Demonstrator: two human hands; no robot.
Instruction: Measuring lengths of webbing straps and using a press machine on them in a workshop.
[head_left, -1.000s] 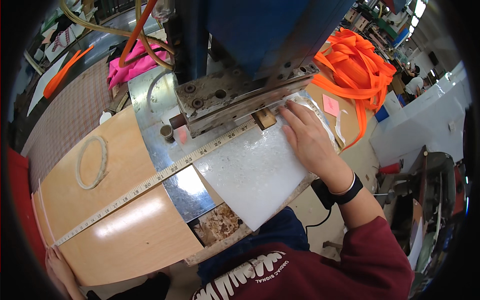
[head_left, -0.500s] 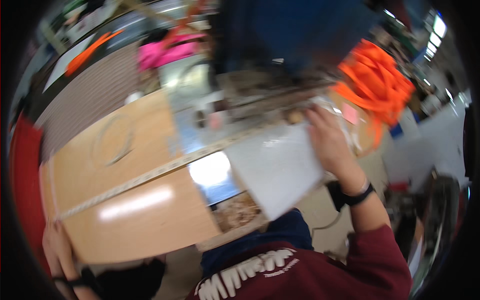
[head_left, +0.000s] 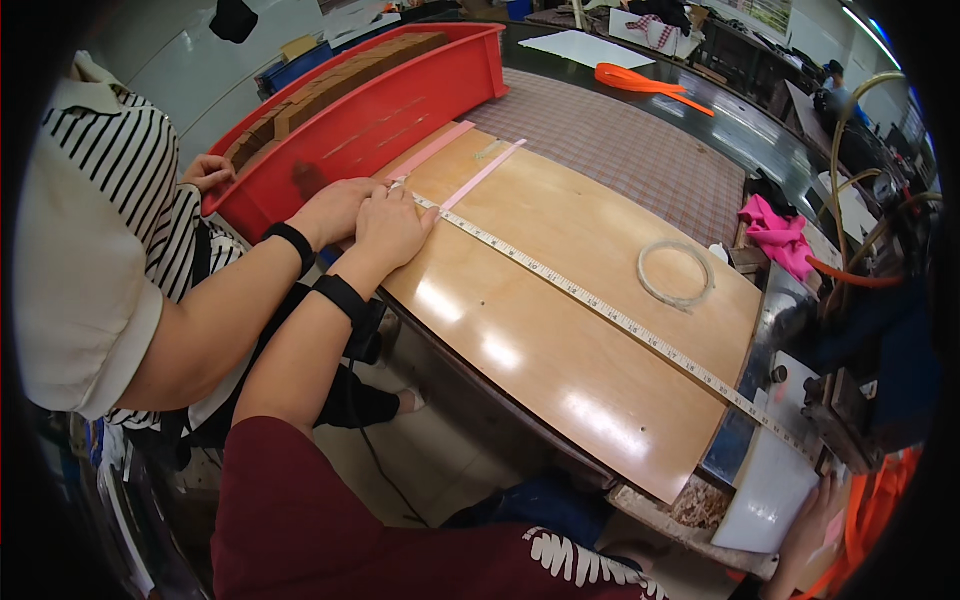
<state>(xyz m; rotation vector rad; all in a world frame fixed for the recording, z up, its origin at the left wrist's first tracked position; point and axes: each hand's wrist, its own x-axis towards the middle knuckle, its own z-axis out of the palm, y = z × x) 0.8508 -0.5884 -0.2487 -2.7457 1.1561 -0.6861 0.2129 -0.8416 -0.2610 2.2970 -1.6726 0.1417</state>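
A pale measuring tape (head_left: 610, 318) stretches across a light wooden board (head_left: 530, 350), from a pink strip (head_left: 482, 175) at the far left to the machine at the lower right. My left hand (head_left: 392, 228) pinches the tape's left end against the board. Right beside it, touching, is the hand (head_left: 340, 208) of a co-worker in a white sleeve. My right hand (head_left: 812, 525) is at the edge of a white plate (head_left: 768, 500), close to the tape's other end. Its fingertips are partly hidden, so its grip is unclear.
A red bin (head_left: 370, 120) with brown blocks stands beyond the board's left end. A clear tubing ring (head_left: 676, 275) lies on the board. The dark machine (head_left: 850, 410) overhangs the right side, near orange straps (head_left: 880, 520). Another co-worker's hand (head_left: 208, 172) is by the bin.
The view has swung left, bringing the red bin, the co-worker and my left hand fully into sight. My right hand now sits near the lower right rim. The tape stays stretched across the board.
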